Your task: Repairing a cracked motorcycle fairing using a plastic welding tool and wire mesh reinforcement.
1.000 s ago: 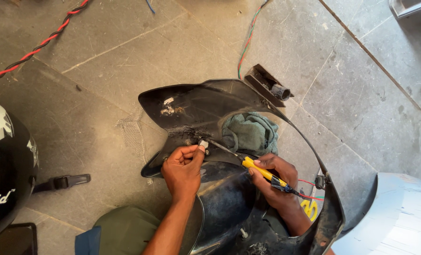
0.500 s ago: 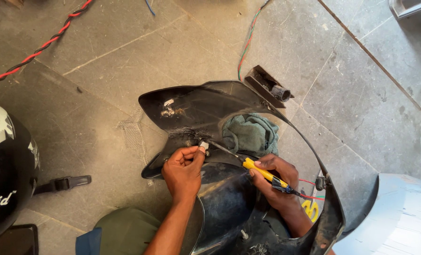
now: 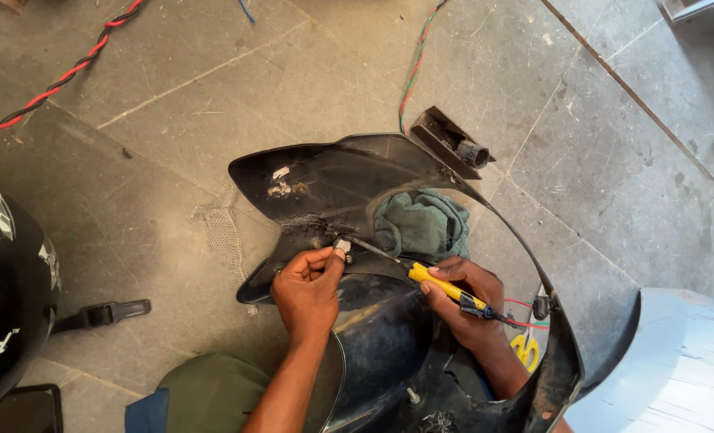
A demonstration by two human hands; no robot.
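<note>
Lower centre: my left hand [image 3: 307, 290] pinches a small metal clip [image 3: 342, 244] against the black plastic fairing panel [image 3: 333, 180]. Lower right of centre: my right hand [image 3: 465, 309] is closed around a yellow-handled screwdriver [image 3: 445, 287], its tip at the clip. Centre: green rag [image 3: 421, 223] inside the panel. Left edge: black helmet [image 3: 4, 289]. Upper left: red-and-black twisted wire [image 3: 56, 80] on the stone floor [image 3: 173, 72].

I see the black helmet [image 3: 4, 297] cut off at the frame's left edge. My left hand [image 3: 307, 290] covers whatever its fingertips pinch beside the screwdriver [image 3: 437, 285] tip. The black scooter panel [image 3: 349, 180] runs off the bottom edge.
</note>
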